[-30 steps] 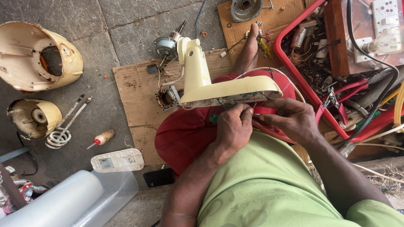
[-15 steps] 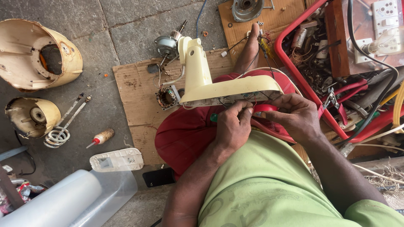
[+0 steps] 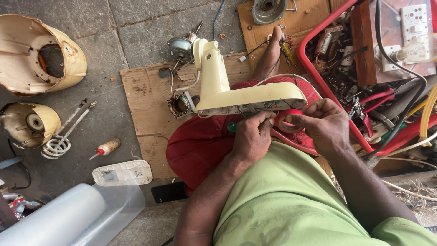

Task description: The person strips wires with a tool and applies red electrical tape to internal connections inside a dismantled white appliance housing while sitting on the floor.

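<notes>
While half a second ago the right hand [image 3: 325, 125] hid it, a red roll of tape [image 3: 288, 121] now shows pinched in its fingers. Closed left hand [image 3: 252, 136] grips wiring under the cream plastic fan stand [image 3: 227, 89] on the lap; its fingertips are hidden.

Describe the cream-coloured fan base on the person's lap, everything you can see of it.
The cream fan base looks like moulded plastic: a flat oval foot lying across the red-clothed lap, with a thick neck rising away toward the cardboard sheet. Its underside faces the person, open, with thin wires showing along the edge. The left hand works at that edge with its fingertips; the right hand holds a red tape roll just below it. A white cord runs from the neck.
</notes>
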